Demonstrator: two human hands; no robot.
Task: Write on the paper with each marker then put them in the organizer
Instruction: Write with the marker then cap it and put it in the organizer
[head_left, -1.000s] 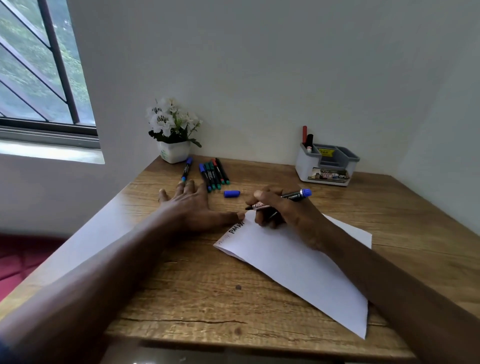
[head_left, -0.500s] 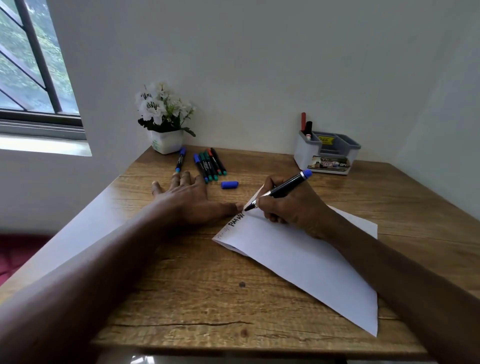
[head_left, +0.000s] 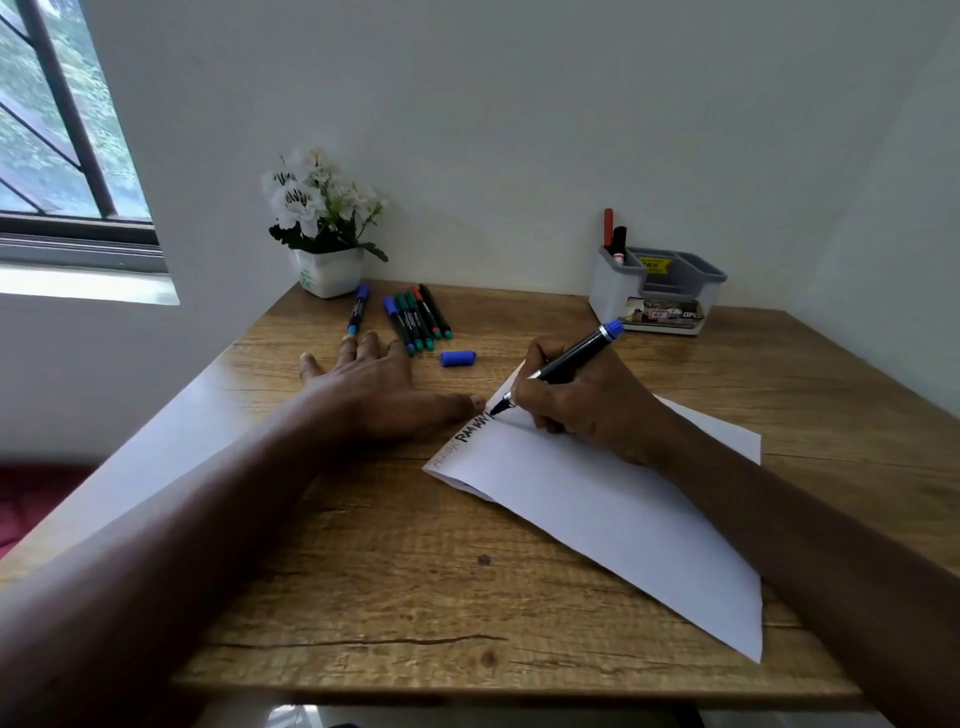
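Observation:
My right hand (head_left: 582, 405) grips an uncapped black marker with a blue end (head_left: 571, 358), its tip touching the white paper (head_left: 597, 514) near the top left edge, next to some black writing. My left hand (head_left: 374, 384) lies flat on the wooden desk, thumb touching the paper's edge. The marker's blue cap (head_left: 458, 358) lies on the desk beyond the paper. Several capped markers (head_left: 415, 319) lie in a row at the back, one blue marker (head_left: 358, 309) apart. The grey organizer (head_left: 660, 291) at the back right holds a red and a black marker.
A white pot of white flowers (head_left: 327, 244) stands in the back left corner. Walls close the desk (head_left: 363, 597) at the back and right. A barred window is at the left. The desk's left and front edges drop off.
My right hand turned the marker from lying flat across the fingers to a writing grip and brought its tip down onto the paper. My left hand stayed flat.

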